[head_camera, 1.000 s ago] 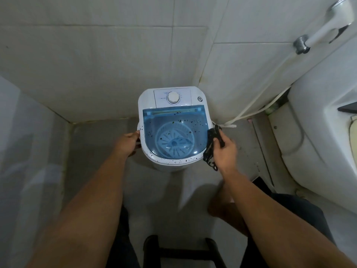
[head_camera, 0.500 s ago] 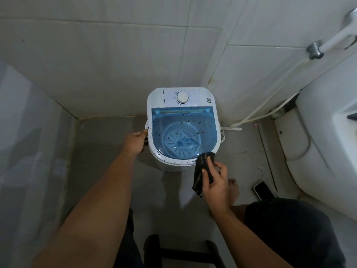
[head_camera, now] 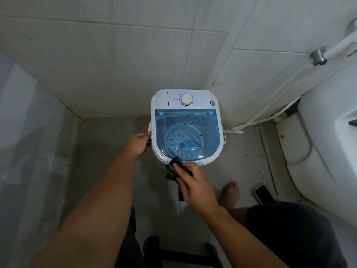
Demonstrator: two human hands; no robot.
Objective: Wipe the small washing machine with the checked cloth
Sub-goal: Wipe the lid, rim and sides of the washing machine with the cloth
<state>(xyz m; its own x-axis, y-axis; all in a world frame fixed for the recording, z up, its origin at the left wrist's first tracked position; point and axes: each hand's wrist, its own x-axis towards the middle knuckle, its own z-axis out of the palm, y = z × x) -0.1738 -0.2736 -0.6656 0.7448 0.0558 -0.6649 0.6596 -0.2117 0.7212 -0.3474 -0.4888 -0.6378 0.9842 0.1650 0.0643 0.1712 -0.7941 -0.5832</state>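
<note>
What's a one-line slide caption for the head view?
Right hand presses the dark cloth to the speckled washing machine's front rim; left hand steadies its side.

We see a grey tiled floor point(head_camera: 108, 144) carrying a small white washing machine point(head_camera: 185, 128) far centre, and a dark-screened phone point(head_camera: 263, 193) near right.

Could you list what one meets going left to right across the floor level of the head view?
Left hand → small washing machine → white hose → phone → toilet.
</note>
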